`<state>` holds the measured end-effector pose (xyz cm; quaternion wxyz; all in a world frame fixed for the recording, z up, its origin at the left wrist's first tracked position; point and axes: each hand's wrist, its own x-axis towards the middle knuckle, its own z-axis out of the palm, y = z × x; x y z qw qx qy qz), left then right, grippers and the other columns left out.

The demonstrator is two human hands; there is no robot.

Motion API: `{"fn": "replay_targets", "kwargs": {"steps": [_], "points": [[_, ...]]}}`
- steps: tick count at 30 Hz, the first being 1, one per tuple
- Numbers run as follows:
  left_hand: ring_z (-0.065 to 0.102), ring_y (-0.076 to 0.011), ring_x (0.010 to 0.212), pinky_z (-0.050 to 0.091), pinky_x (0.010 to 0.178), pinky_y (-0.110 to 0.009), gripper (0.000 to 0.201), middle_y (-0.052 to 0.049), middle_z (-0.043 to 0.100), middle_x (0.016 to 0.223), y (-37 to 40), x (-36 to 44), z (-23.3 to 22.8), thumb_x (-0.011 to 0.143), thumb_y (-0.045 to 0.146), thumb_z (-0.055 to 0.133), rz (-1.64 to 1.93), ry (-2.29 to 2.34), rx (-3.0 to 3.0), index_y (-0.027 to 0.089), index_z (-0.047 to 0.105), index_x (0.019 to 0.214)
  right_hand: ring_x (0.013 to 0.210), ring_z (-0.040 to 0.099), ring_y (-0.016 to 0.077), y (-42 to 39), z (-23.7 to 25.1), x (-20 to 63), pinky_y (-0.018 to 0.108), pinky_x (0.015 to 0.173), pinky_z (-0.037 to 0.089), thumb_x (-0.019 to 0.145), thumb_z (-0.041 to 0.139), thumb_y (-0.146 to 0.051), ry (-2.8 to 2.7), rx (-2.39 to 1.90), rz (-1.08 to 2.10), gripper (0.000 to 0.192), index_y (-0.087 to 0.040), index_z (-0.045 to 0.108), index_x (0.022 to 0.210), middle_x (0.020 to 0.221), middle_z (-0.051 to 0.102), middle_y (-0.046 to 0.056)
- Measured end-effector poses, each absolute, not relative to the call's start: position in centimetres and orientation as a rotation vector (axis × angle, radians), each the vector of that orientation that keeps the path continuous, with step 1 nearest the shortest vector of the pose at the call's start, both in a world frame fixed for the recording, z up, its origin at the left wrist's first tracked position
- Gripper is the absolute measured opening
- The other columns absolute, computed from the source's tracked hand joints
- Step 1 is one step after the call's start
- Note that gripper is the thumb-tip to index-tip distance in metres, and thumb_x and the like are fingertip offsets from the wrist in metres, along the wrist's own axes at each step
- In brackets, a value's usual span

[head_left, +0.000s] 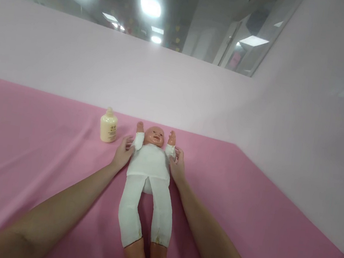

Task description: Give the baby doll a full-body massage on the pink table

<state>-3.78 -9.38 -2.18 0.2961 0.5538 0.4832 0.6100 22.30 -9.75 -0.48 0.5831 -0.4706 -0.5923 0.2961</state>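
Observation:
A baby doll [150,162] lies on its back, with a white cloth body, white sleeves and legs, and bare plastic head, hands and feet. Its head points away from me and both its arms are bent upward beside the head. My left hand [123,153] is curled round the doll's arm on the left, near the elbow. On the other side, my right hand [179,163] grips the doll's right-hand-side arm, thumb towards me and fingers behind. Some fingertips are hidden by the sleeves.
A cream pump bottle [108,127] stands upright to the left of the doll's head. Pink covering [46,142] with some creases lies over the surface. A white wall [119,71] rises behind, with a reflective window or mirror [186,16] above, and another wall [310,134] stands at right.

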Motion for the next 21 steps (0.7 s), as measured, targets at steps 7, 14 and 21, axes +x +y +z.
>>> {"fn": "replay_targets", "kwargs": {"steps": [7, 14, 21], "points": [[0.06, -0.025, 0.111, 0.046, 0.098, -0.042, 0.041, -0.01, 0.064, 0.127, -9.2, -3.8, -2.2, 0.086, 0.029, 0.051, 1.568, 1.361, 1.576, 0.02, 0.061, 0.125, 0.122, 0.05, 0.0268, -9.4, -0.7, 22.7, 0.043, 0.106, 0.038, 0.084, 0.045, -0.034, -1.577, -1.36, 0.431, 0.05, -0.019, 0.056, 0.13, 0.127, 0.059, 0.012], [0.062, -0.0284, 0.113, 0.046, 0.1, -0.045, 0.047, -0.01, 0.067, 0.125, -9.3, -4.2, -2.2, 0.088, 0.031, 0.048, 1.372, 1.509, 1.583, 0.019, 0.06, 0.132, 0.095, 0.057, 0.0257, -8.9, -1.0, 23.2, 0.036, 0.085, 0.042, 0.089, 0.033, -0.041, -1.641, -1.607, 0.382, 0.04, -0.017, 0.066, 0.084, 0.093, 0.067, 0.012], [0.061, -0.0302, 0.119, 0.045, 0.102, -0.045, 0.05, -0.012, 0.066, 0.13, -9.3, -4.2, -2.2, 0.09, 0.034, 0.048, 1.292, 1.596, 1.575, 0.019, 0.055, 0.137, 0.081, 0.056, 0.0229, -8.8, -1.3, 23.1, 0.032, 0.072, 0.04, 0.088, 0.034, -0.042, -1.603, -1.645, 0.392, 0.036, -0.02, 0.058, 0.072, 0.08, 0.064, 0.009]]}}
